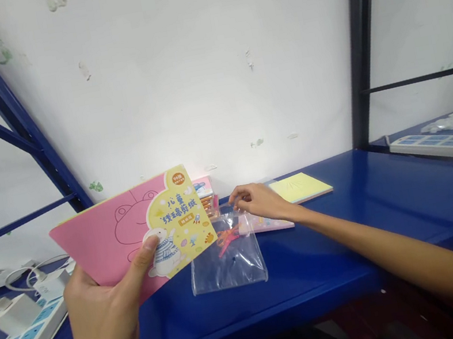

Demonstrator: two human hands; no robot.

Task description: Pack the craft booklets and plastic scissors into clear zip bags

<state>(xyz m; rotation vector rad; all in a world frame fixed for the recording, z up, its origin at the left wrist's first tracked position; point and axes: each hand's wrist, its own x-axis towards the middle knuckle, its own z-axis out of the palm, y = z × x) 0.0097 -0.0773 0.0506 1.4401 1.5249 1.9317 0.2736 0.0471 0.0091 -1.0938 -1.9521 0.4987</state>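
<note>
My left hand (104, 299) is closed on a pad of paper-cutting sheets (110, 231), thumb on its front. The top sheet is pink with an animal outline, and a yellow printed cover band wraps the right end. On the table lies a clear plastic pouch (227, 271) with pink and orange scissors (229, 241) showing in it. At the pouch's upper edge my right hand (256, 199) is closed, its fingertips pinching the clear plastic. Beyond that hand rests a stack of yellow paper (303, 185). A pink printed booklet (266, 222) sits partly under my right wrist.
A blue table (313, 265) stands against a white wall. Power strips with plugs and cables (23, 334) occupy the left side. Another power strip (445, 145) is at the far right. Small boxed items (203, 188) stand behind the pouch. Metal frame posts (357, 41) rise at both sides.
</note>
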